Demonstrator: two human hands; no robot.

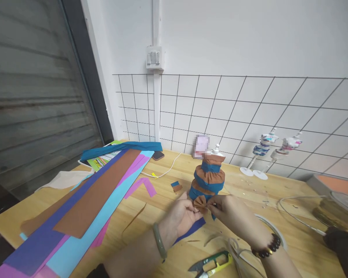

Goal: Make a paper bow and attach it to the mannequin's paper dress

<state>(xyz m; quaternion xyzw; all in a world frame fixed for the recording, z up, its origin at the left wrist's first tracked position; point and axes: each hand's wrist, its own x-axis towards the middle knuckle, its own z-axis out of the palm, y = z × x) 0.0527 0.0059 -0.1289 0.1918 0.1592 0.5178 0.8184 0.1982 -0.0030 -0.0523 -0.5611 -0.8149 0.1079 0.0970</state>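
A small brown pleated crepe paper bow is pinched between both hands. My left hand, with a green bangle on its wrist, closes thumb and fingers on the bow's left side. Opposite it, the fingertips of my right hand are closed at the bow's right edge, below a beaded bracelet. Just behind the hands stands an upright figure dressed in brown and teal crepe paper, with a white top. The hands partly hide its lower end. A blue strip lies under my left hand.
Long crepe paper strips in several colours cover the table's left side. Thread snips lie in front beside a loose clear ribbon or tube. Two white figures on stands stand at the back right. A phone lies behind.
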